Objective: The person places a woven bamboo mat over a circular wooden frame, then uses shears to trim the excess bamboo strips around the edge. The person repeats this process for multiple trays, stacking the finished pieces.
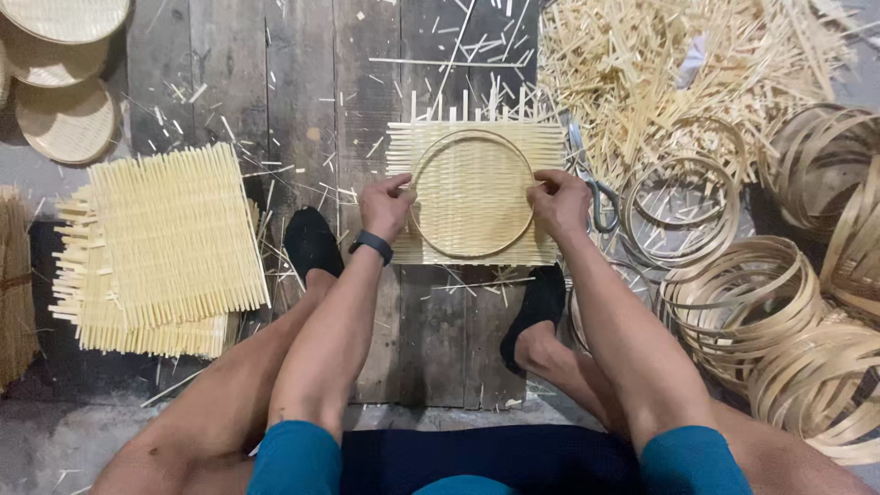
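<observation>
Hoop (471, 194) lay flat on a square woven mat (550, 147), between the two hands, on the plank floor (302, 82) in front of the seated person. Seen from the head camera, the hoop looked like a thin bent strip: probably very light, springy rather than stiff, and apt to shift on the smooth weave unless held down at opposite sides. Its rim, at the left and right edges, seemed the natural place to hold it. The mat looked light and flexible too, with loose strip ends that could fray or snap.

The left hand (385, 206) rested at the hoop's left edge, fingers curled and pinching the rim against the mat. The right hand (557, 202) did the same at the right edge, fingers bent and pressed close together on the rim. Neither hand was spread.

A stack of mats (165, 247) lay well to the left of the left hand, with round trays (64, 119) beyond it. Just right of the right hand sat loose hoops (683, 197), then bundled coils (761, 302) farther out, and a heap of offcuts (660, 64) beyond. Feet in dark socks (312, 240) rested below the hands.
</observation>
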